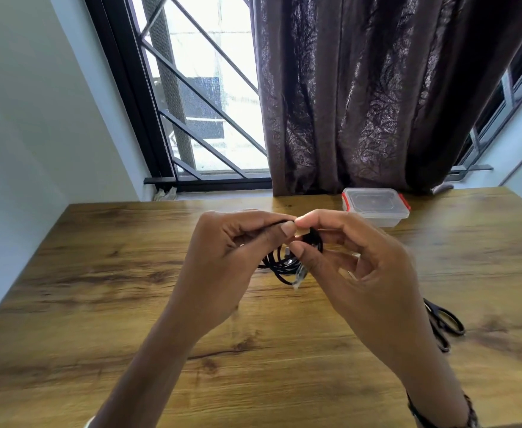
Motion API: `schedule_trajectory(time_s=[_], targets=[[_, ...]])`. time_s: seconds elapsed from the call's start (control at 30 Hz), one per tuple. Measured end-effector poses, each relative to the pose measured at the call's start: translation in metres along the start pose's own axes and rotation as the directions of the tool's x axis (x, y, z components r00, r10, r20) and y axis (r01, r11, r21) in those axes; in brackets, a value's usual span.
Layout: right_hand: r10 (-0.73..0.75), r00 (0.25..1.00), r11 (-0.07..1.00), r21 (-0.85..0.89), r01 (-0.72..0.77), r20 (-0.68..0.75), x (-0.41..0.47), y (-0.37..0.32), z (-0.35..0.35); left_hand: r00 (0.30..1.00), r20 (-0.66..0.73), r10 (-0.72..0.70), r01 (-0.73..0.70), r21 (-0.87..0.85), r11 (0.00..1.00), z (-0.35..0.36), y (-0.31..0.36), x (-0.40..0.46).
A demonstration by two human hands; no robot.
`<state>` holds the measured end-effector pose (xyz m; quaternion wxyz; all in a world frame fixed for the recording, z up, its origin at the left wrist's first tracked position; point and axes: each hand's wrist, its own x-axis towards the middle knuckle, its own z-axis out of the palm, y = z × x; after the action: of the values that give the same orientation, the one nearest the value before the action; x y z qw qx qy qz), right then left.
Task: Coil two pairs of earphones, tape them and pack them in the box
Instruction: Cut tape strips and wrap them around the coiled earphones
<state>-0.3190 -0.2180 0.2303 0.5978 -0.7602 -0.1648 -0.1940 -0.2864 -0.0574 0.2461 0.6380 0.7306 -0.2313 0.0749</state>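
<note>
Taping a black earphone coil (287, 262) in mid frame, left hand (222, 257) and right hand (358, 261) both pinching it at a bit of tape (302, 232), next likely pressing that down, closed box (375, 209) waiting upper right.

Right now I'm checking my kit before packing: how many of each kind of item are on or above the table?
Coiled black earphones: 1
Tape piece: 1
Clear lidded box: 1
Black scissors: 1
Total: 4
</note>
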Motion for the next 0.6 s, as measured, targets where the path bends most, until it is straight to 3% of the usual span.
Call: schedule_trajectory(time_s=[0.3,0.6], targets=[[-0.073,0.997,0.997,0.030,0.073,-0.006,-0.0010,0.0035,-0.0017,0.990,0.102,-0.093,0.104,-0.106,0.989,-0.0064,0.0019,0.0024],[-0.137,0.990,0.990,-0.033,0.137,-0.017,-0.0005,0.0022,-0.0066,0.982,0.113,-0.154,0.173,-0.182,0.968,-0.0042,0.0014,0.0036]])
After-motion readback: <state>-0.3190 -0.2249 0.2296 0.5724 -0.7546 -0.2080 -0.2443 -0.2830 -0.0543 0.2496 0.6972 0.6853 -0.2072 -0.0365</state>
